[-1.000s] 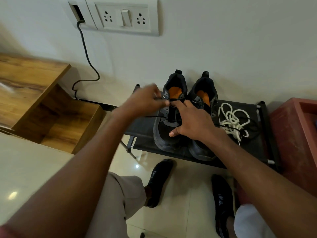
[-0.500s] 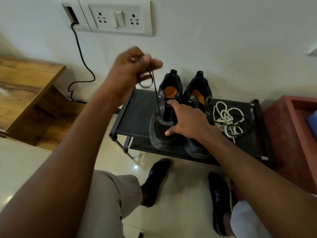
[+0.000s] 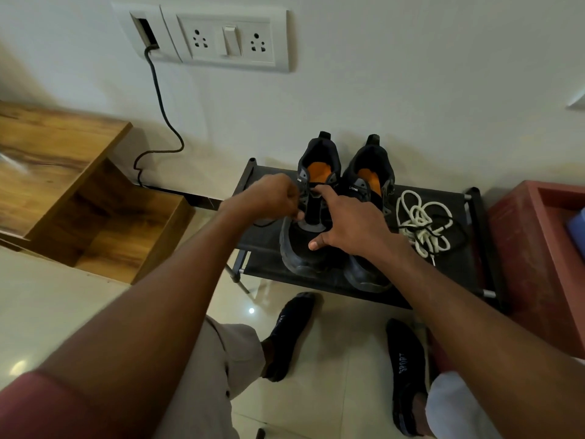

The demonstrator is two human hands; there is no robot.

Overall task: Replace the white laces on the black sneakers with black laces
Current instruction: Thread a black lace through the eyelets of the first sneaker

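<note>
Two black sneakers with orange insoles stand side by side on a low black rack (image 3: 262, 239), heels to the wall. My left hand (image 3: 269, 198) is curled at the left sneaker's (image 3: 304, 248) left eyelets and pinches a thin black lace (image 3: 264, 222) that trails off to the left. My right hand (image 3: 351, 223) rests on the same sneaker's tongue, index finger pointing at the upper eyelets, thumb spread over the toe. The right sneaker (image 3: 370, 172) is partly hidden under my right wrist. A tangle of white laces (image 3: 421, 223) with a black lace lies on the rack to the right.
A wooden shelf unit (image 3: 63, 185) stands at the left. A red box (image 3: 538, 248) sits right of the rack. A wall socket plate (image 3: 228, 39) has a black cable (image 3: 161, 112) running down to the floor. My socked feet (image 3: 288, 337) rest on the tiled floor below the rack.
My left hand, raised high with the black lace half a second ago, has come back down to the left sneaker's eyelets. My right hand has stayed on the sneaker.
</note>
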